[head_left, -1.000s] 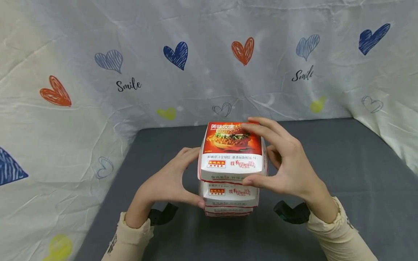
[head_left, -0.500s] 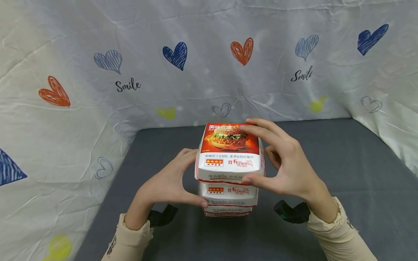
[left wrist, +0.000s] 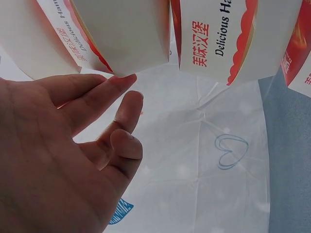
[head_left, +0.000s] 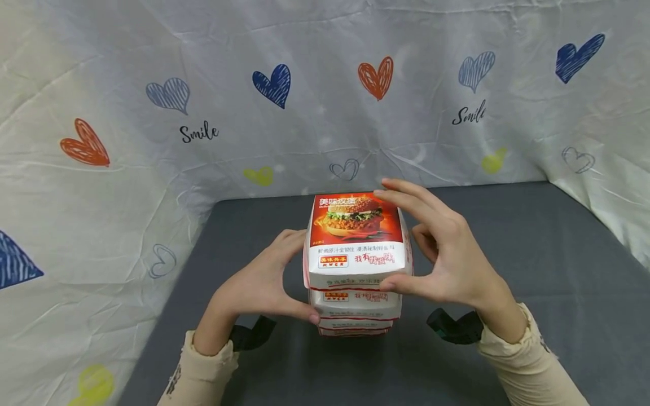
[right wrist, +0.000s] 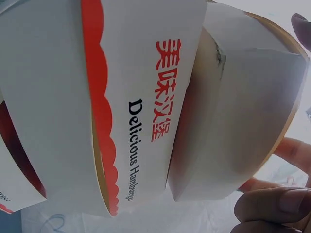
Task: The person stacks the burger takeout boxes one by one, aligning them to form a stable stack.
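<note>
Several paper hamburger boxes stand stacked in the head view. The top hamburger box (head_left: 355, 260) has a red burger picture on its lid and overhangs the second box (head_left: 355, 310) at the front. My right hand (head_left: 449, 251) holds the top box at its right side, thumb at the front edge and fingertips by the far right lid edge. My left hand (head_left: 261, 285) steadies the stack from the left, thumb on the second box's front corner. In the left wrist view, its fingertips (left wrist: 127, 80) touch a box with a red scalloped edge (left wrist: 95, 56). Stacked box sides (right wrist: 146, 107) fill the right wrist view.
A dark grey table (head_left: 533, 254) lies under the stack. A pale cloth (head_left: 315, 129) printed with hearts and "Smile" hangs behind and at both sides. Black wrist cameras (head_left: 457, 327) sit at both cream sleeves (head_left: 528, 361).
The top box has shifted slightly left and toward me, turning a little, and covers more of the second box. Both hands keep nearly the same places.
</note>
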A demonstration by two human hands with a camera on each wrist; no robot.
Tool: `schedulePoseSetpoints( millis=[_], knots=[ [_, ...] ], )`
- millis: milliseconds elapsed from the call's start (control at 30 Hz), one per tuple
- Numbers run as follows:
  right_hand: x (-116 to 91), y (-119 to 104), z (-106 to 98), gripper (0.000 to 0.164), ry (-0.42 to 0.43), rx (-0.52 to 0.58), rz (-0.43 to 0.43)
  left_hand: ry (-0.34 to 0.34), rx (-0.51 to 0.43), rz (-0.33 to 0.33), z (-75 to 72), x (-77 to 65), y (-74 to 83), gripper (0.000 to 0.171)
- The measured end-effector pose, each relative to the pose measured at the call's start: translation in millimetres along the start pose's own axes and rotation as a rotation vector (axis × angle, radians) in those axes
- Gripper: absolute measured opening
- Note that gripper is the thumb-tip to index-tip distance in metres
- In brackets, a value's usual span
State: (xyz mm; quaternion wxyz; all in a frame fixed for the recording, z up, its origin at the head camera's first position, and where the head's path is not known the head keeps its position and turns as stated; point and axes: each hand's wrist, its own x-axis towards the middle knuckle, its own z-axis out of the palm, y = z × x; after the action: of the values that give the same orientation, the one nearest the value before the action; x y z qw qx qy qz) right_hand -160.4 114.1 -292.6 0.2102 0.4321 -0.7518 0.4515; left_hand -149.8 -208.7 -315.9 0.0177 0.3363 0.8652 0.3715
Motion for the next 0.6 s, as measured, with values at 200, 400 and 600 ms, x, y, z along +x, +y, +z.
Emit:
schedulePoseSetpoints(
  millis=[200,400,600],
  knots=[
    [0.5,-1.6,-1.1,0.097,0.025,0.008,-0.022,0.0,0.002,0.016,-2.2,-0.1,-1.6,0.118],
    [1.3,-4.2,-3.0,0.1,0.041,0.017,-0.041,-0.003,0.002,0.03,-4.2,-0.2,-1.4,0.119],
    [0.2,-4.4,-1.5,0.097,0.037,0.03,-0.055,-0.024,-0.018,0.016,-3.1,-1.9,-0.1,0.111]
  ],
)
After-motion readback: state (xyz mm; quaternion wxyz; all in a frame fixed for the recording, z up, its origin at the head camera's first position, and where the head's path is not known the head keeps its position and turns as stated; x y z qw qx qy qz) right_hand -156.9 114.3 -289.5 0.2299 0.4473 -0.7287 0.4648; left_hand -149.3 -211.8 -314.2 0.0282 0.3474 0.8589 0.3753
